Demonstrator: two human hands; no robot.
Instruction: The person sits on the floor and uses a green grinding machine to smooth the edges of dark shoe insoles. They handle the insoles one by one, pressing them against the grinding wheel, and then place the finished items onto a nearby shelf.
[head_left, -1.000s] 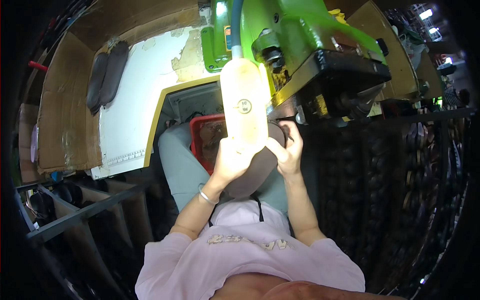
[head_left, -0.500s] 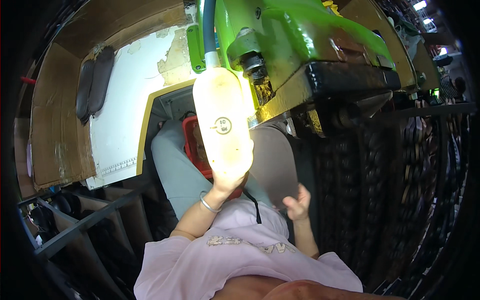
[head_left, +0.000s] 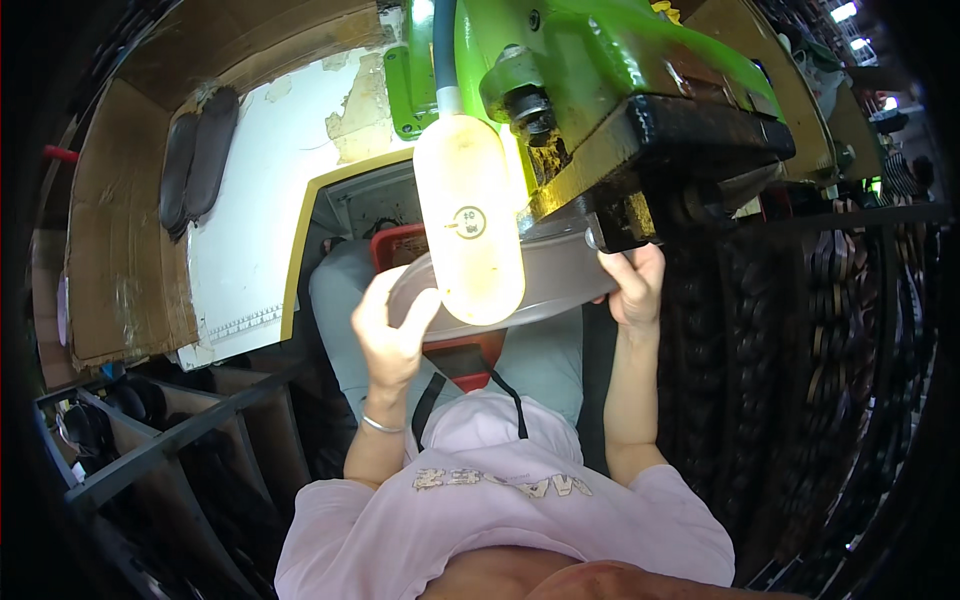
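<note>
Between my two hands a grey-brown shoe sole (head_left: 560,275) is held sideways, its long edge toward me. My left hand (head_left: 388,335) pinches its left end between thumb and fingers. At the other end my right hand (head_left: 636,288) grips it, close under the dark metal head of a green machine (head_left: 650,70). A bright oval lamp (head_left: 470,225) on a bendable dark neck hangs in front and hides the sole's middle. Whether the sole touches the machine cannot be seen.
Two brown soles (head_left: 205,155) lie on the white worktop (head_left: 265,190), beside a cardboard box (head_left: 125,270). A red basket (head_left: 400,245) stands between my legs. At lower left is a divided rack (head_left: 170,450); at right, racks hold rows of soles (head_left: 835,310).
The sole has turned from hanging lengthwise at the right to lying crosswise under the machine head. My left hand has moved left from behind the lamp; my right hand has moved up and right.
</note>
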